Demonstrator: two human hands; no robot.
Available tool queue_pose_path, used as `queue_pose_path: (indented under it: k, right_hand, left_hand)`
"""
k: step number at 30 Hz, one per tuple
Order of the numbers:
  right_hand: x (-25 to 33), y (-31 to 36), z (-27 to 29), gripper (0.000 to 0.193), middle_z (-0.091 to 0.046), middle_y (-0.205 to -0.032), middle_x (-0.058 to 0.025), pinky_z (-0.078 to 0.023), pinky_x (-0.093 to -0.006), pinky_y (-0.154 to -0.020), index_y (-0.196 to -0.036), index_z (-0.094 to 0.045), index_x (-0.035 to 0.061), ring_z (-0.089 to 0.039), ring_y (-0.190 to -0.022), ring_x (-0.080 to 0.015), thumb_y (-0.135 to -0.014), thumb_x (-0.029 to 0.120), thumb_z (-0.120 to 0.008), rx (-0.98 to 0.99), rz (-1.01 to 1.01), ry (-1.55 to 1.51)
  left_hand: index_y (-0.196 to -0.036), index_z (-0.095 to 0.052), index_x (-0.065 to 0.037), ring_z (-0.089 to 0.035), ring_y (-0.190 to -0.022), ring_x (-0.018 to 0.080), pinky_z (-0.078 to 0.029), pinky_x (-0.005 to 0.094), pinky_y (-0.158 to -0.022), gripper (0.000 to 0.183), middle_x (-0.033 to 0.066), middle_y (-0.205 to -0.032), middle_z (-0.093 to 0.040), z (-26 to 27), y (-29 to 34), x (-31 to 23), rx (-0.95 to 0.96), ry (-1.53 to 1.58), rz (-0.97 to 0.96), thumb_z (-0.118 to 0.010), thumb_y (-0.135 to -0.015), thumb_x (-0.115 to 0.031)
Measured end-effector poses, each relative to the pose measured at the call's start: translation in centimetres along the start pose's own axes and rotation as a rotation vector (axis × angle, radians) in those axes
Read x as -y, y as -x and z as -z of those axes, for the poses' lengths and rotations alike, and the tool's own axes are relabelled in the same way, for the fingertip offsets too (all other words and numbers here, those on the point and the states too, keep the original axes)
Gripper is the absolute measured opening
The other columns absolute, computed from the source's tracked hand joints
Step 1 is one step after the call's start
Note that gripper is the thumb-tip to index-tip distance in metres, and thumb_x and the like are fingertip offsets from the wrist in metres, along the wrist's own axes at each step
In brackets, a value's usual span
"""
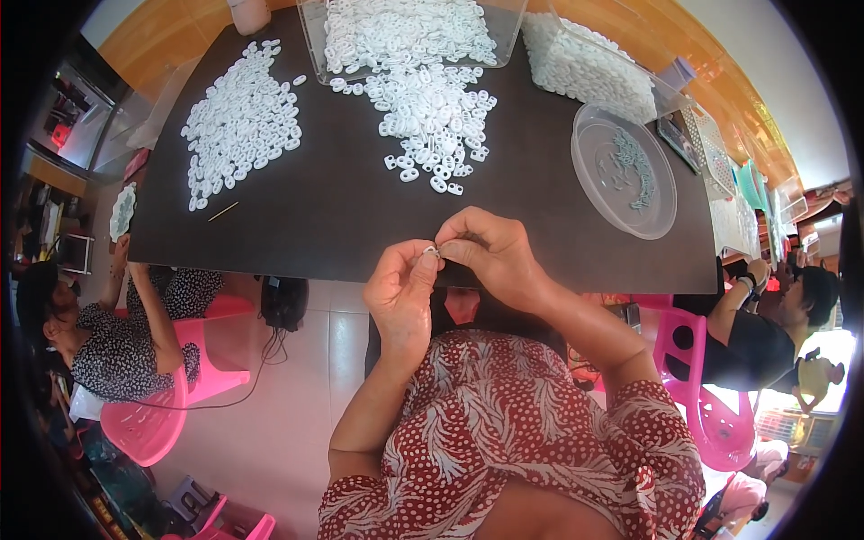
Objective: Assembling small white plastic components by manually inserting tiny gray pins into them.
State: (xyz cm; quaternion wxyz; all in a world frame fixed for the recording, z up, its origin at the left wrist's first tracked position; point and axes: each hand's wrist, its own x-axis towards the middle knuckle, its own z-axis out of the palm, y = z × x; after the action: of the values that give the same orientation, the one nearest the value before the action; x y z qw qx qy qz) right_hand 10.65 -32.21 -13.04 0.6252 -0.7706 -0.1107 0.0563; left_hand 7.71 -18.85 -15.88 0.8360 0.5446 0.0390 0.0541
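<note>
My left hand [401,295] pinches a small white plastic piece [432,252] between thumb and forefinger at the near edge of the dark table. Against it press the closed thumb and forefinger of my right hand [493,255]; whatever they hold is too small to make out. Beyond my hands a heap of white oval two-holed plastic pieces [432,121] spills from a clear bin [309,40]. Another spread of such pieces [241,126] lies at the left. On the right, a round clear tray [585,184] contains many tiny grey-green parts [641,171].
A thin yellowish stick [223,211] lies on the dark tabletop [351,211]. At the back right stands a second clear bin of white pieces [585,67], with a phone-like dark object [677,144] nearby. Other people sit on pink plastic chairs [193,396] to either side.
</note>
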Motion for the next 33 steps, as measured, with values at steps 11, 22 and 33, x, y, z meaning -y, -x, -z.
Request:
queue_pose_path:
  k: [11,22,33]
  right_hand:
    - [-0.8,0.2,-1.7,0.004,-0.054,-0.077,-0.0107,-0.044,-0.0371,-0.063,-0.081,-0.051,0.0017,-0.053,-0.071,-0.0266,-0.082,0.001,-0.055,-0.095,0.195,0.264]
    - [-0.6,-0.4,-1.7,0.004,-0.055,-0.076,-0.01,-0.045,-0.0366,-0.065,-0.081,-0.054,0.0011,-0.054,-0.073,-0.0267,-0.081,0.003,-0.057,-0.107,0.163,0.206]
    - [-3.1,-5.4,1.2,0.006,-0.054,-0.074,-0.0085,-0.042,-0.038,-0.062,-0.078,-0.063,0.0055,-0.052,-0.072,-0.0277,-0.072,0.003,-0.064,-0.315,0.552,0.914]
  left_hand:
    - [-0.089,-0.061,0.002,-0.049,-0.062,0.0045,-0.039,0.0173,-0.054,0.007,0.0026,-0.075,-0.061,-0.1,0.3,0.7,-0.052,-0.114,-0.084,-0.06,-0.088,-0.005]
    - [-0.089,-0.06,0.002,-0.05,-0.06,0.0063,-0.04,0.0184,-0.053,0.007,0.0046,-0.074,-0.061,0.2,-0.2,0.5,-0.062,-0.055,-0.05,-0.06,-0.087,-0.004]
    - [-0.091,-0.06,0.004,-0.052,-0.059,0.0093,-0.043,0.0202,-0.054,0.008,0.0092,-0.076,-0.063,1.0,-0.7,0.2,-0.1,0.054,-0.024,-0.061,-0.086,-0.003]
